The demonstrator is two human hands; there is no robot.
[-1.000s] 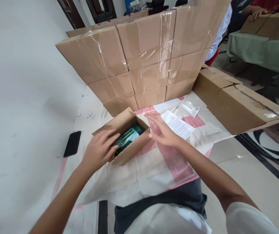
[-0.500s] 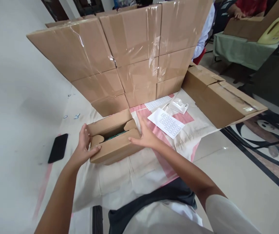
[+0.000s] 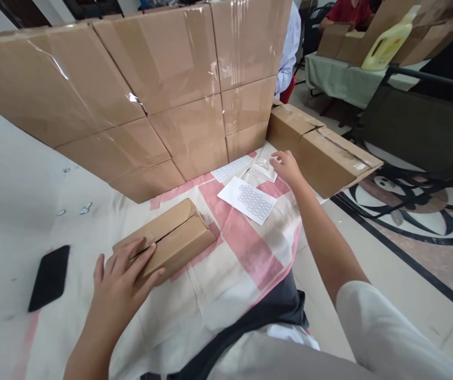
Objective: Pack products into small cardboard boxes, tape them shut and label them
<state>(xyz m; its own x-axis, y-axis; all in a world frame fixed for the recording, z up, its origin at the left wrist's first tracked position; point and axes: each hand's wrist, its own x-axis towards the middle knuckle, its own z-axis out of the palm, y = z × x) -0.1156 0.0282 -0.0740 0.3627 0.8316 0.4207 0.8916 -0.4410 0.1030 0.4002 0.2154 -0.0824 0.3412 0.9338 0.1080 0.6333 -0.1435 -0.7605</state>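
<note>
Left hand [image 3: 125, 274] spread flat, fingers pressing the closed flaps of a small cardboard box [image 3: 166, 243] at 7 o'clock on the cloth, right hand [image 3: 287, 166] at 1 o'clock, fingers loosely curled on a white tape dispenser [image 3: 263, 171], label sheet [image 3: 252, 199] between them.

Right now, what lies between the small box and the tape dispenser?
In the head view, a white label sheet lies on the pink-and-cream cloth between the small box and the tape dispenser. Nothing else lies there.
</note>
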